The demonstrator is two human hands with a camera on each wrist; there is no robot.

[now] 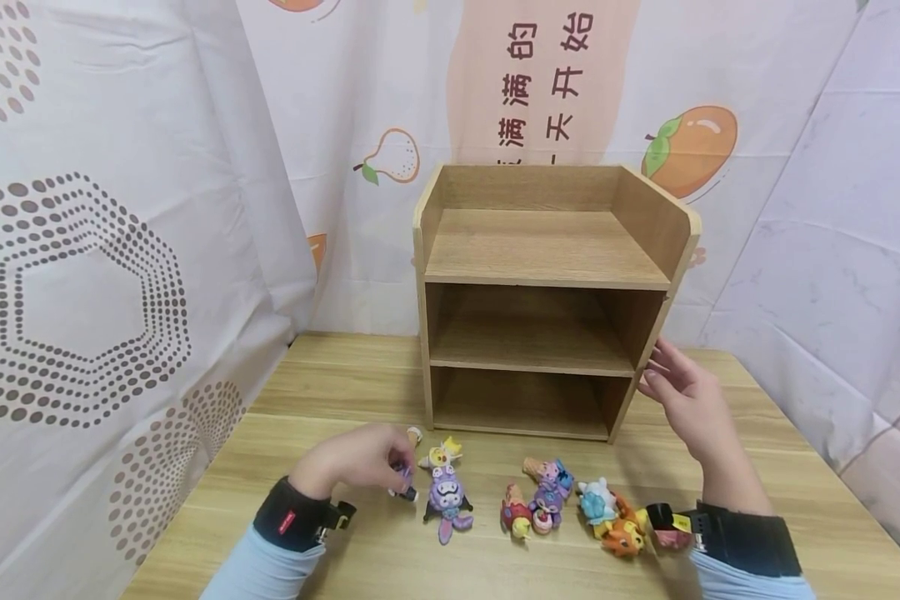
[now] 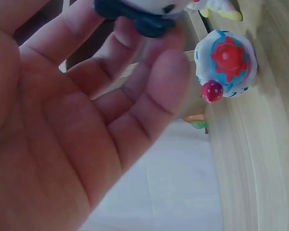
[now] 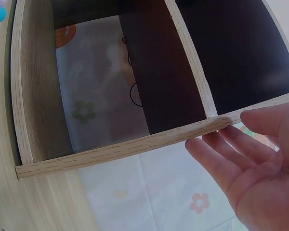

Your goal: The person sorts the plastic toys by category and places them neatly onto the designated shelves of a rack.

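My left hand (image 1: 363, 457) pinches a small toy figurine (image 1: 405, 492) low over the table, left of the other toys. In the left wrist view, that figurine (image 2: 156, 24) shows a white part and a dark base at the fingertips; the rest is out of frame. A cake-like toy (image 2: 226, 62) in white, blue and red stands near this hand. My right hand (image 1: 692, 400) is at the right side of a wooden shelf (image 1: 543, 246), its relaxed fingertips right at the side panel's edge (image 3: 135, 144).
A purple rabbit-like figurine (image 1: 446, 496) and a yellow-and-white one (image 1: 442, 454) lie before the shelf. More figurines (image 1: 549, 492) lie in the middle, with an orange one (image 1: 624, 537) and a blue-and-white one (image 1: 596, 504) to the right. Printed cloth (image 1: 360, 250) hangs behind.
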